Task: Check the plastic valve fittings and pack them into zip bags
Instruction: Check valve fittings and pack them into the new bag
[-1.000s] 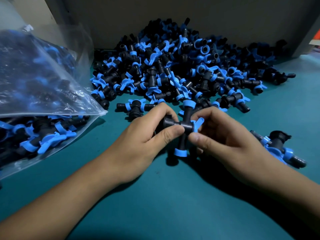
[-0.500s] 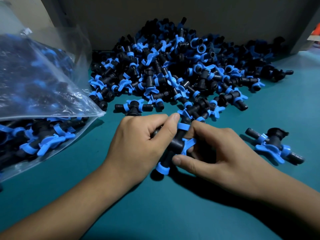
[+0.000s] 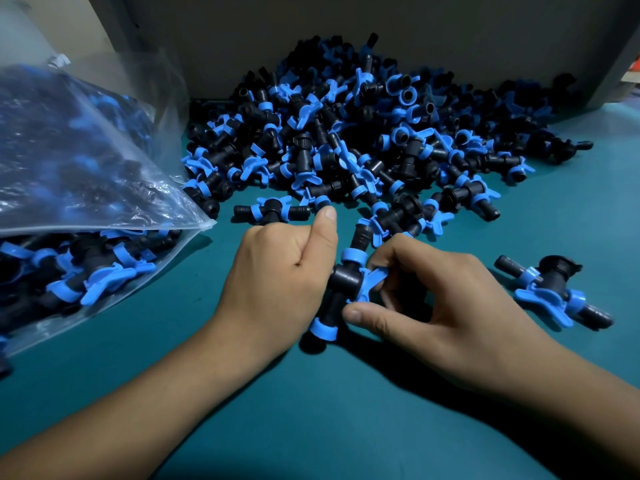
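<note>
A black plastic valve fitting [image 3: 344, 278] with blue rings and a blue wing handle is held between both hands just above the teal table. My left hand [image 3: 277, 275] grips its side stub, thumb raised. My right hand [image 3: 436, 296] pinches the blue handle between thumb and fingers. A large heap of the same fittings [image 3: 363, 140] lies behind the hands against the wall. A clear zip bag [image 3: 86, 188] filled with fittings lies at the left, its mouth facing the heap.
One loose fitting [image 3: 554, 292] lies on the teal table [image 3: 346, 410] to the right of my right hand. Another single fitting [image 3: 270, 211] sits just beyond my left thumb. A grey wall [image 3: 381, 29] closes the back.
The held fitting has turned and dropped lower toward the table. My left thumb has lifted off it and points up; my right fingers have shifted on the blue handle.
</note>
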The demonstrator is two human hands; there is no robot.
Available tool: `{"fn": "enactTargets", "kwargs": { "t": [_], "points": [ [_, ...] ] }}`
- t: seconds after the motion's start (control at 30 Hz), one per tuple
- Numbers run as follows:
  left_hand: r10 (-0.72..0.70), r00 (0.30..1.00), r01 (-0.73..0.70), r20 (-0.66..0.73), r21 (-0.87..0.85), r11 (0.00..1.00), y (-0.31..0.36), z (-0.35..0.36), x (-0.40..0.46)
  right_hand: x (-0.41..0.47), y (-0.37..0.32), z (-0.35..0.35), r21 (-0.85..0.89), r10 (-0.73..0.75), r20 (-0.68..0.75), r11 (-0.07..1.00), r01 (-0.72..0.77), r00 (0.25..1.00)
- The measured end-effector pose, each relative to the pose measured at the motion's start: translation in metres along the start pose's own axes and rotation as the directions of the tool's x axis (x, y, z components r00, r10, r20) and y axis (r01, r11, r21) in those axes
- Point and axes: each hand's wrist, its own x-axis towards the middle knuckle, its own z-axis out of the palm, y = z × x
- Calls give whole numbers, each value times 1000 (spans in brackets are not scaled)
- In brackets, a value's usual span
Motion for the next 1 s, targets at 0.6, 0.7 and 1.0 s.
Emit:
{"fn": "enactTargets", "kwargs": {
  "t": [0.6, 0.7, 1.0],
  "points": [
    [81, 944, 53, 321, -389, 920, -13, -2, 0, 7, 7, -7, 555, 116, 47, 823, -123, 992],
    [113, 940, 6, 322, -346, 938, -14, -4, 0, 6, 7, -5, 617, 148, 62, 772, -155, 987],
    [142, 947, -73, 289, -237, 969, -13, -11, 1, 4, 7, -4, 607, 148, 146, 767, -207, 978]
  ]
}}
